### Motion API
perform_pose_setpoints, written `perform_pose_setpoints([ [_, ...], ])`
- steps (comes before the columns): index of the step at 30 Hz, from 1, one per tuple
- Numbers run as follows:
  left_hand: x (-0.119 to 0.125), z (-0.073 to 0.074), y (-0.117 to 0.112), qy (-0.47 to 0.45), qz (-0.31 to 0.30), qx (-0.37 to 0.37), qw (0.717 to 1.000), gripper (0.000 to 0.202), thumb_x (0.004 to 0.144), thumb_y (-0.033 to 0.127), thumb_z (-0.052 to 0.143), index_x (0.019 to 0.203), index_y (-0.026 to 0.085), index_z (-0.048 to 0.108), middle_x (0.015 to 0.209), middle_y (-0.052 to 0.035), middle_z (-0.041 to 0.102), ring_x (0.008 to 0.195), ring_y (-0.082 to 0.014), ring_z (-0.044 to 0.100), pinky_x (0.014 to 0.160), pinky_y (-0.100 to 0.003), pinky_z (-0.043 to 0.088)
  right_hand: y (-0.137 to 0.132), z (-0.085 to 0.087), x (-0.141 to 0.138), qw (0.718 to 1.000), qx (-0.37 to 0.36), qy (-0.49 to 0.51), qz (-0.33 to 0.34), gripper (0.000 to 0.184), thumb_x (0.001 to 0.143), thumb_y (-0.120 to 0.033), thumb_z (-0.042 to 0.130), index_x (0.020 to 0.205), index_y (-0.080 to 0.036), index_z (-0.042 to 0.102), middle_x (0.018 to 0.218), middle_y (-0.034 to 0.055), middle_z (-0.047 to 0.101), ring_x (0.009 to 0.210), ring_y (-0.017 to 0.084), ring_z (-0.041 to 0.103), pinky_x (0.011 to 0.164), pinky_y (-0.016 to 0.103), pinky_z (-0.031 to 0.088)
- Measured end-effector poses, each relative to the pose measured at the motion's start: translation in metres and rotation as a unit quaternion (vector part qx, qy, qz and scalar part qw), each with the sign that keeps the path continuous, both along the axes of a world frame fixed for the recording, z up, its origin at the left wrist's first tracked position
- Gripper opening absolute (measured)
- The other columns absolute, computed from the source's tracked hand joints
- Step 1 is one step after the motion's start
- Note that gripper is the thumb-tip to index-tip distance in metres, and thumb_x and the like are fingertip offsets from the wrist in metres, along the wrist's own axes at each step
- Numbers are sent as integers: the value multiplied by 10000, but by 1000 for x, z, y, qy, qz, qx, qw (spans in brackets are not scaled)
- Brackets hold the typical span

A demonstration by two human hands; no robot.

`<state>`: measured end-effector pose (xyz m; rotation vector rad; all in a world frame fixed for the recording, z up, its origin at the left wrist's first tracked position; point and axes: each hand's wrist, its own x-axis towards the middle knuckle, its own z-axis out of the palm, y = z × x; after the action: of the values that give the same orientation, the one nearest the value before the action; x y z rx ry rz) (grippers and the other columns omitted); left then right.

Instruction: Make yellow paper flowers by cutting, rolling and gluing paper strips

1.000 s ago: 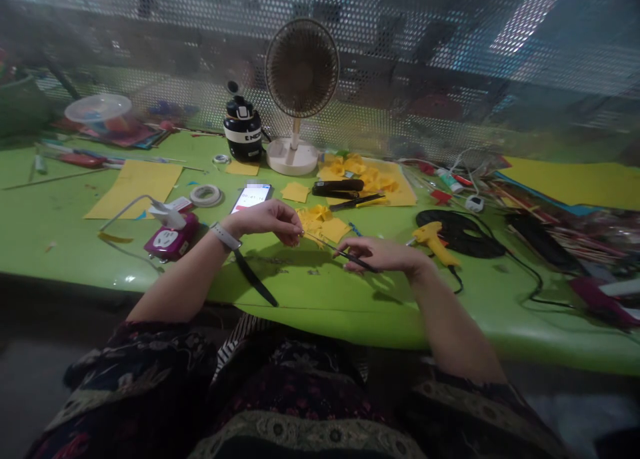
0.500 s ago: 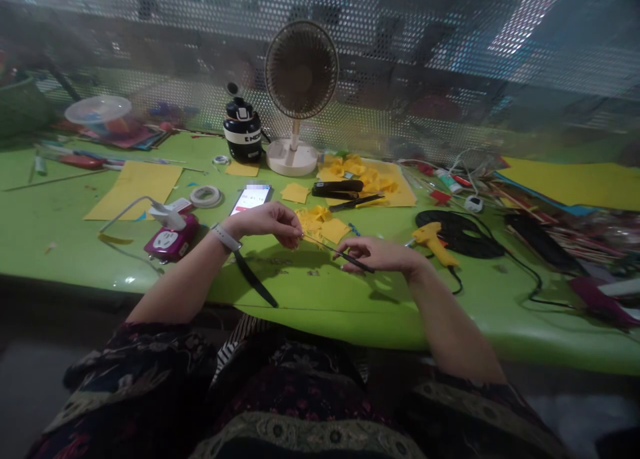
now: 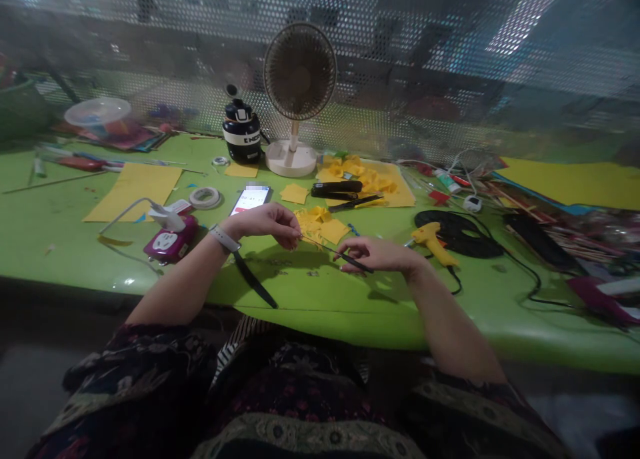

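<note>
Over the green table, my left hand (image 3: 278, 223) is closed in a pinch, its fingertips around something too small to make out. My right hand (image 3: 367, 253) is closed on slim black tweezers (image 3: 356, 262), whose thin tip reaches to my left fingertips. Just beyond the hands lies a heap of yellow paper pieces (image 3: 311, 224) with a yellow paper square (image 3: 334, 231) beside it. Small bits (image 3: 313, 273) are scattered on the table below. A black strap (image 3: 254, 280) lies below my left wrist.
A black stapler (image 3: 337, 189), scissors (image 3: 356, 203) and yellow paper flowers (image 3: 370, 177) are behind the hands. On the right rests a yellow glue gun (image 3: 434, 243) with its cord. A phone (image 3: 251, 199), tape roll (image 3: 205, 197) and purple power adapter (image 3: 171, 240) are left; a fan (image 3: 291, 159) stands behind.
Both hands stay almost in place, the tweezers' tip still at my left fingertips. The view has shifted very slightly.
</note>
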<state>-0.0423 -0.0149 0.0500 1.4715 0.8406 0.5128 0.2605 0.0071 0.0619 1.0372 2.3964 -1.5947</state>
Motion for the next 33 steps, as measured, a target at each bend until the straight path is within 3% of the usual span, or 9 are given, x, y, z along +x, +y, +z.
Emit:
perform_pose_setpoints([
  [23, 0, 2, -1, -2, 3, -2, 1000, 222, 805, 301, 776, 900, 110, 717, 831, -91, 776, 767, -152, 754, 745, -267, 618, -1, 2, 2, 1000, -9, 17, -11, 467, 691, -508, 797, 958, -148, 663, 601, -58, 520, 536, 79, 439, 514, 224, 332],
  [33, -1, 2, -1, -4, 12, -12, 1000, 257, 773, 318, 806, 885, 105, 716, 817, -92, 776, 755, -156, 755, 734, -264, 619, 0, 1, 2, 1000, -15, 9, -16, 567, 674, -598, 788, 985, -138, 674, 617, -42, 545, 547, 90, 468, 533, 233, 354],
])
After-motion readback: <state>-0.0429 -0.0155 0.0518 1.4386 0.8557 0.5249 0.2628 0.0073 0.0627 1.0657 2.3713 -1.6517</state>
